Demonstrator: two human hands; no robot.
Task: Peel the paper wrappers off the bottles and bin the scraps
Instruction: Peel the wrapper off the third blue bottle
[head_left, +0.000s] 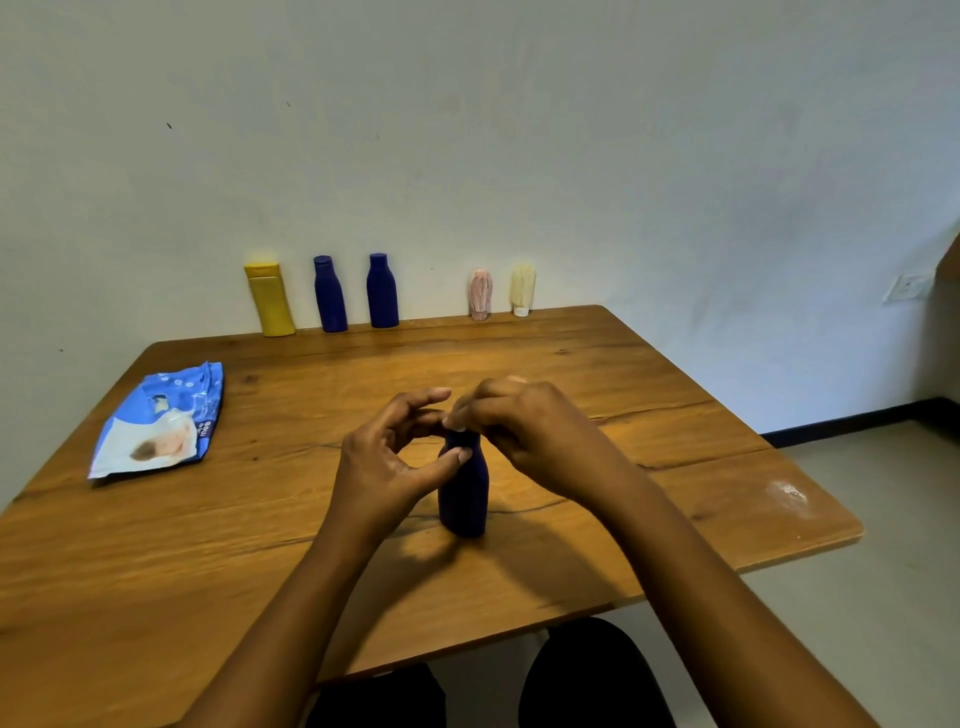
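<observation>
A dark blue bottle (464, 493) stands upright in the middle of the wooden table (363, 519). My left hand (387, 457) is at its left side, thumb tip on the bottle's shoulder, fingers curved toward the neck. My right hand (524, 431) comes in from the right and pinches at the bottle's top, hiding the cap. Whether any paper is between the fingers cannot be told.
Along the table's far edge by the wall stand a yellow bottle (270, 300), two blue bottles (329, 294) (382, 291), a small pink tube (480, 294) and a small cream tube (521, 289). A blue and white plastic pack (158, 421) lies at the left. No bin shows.
</observation>
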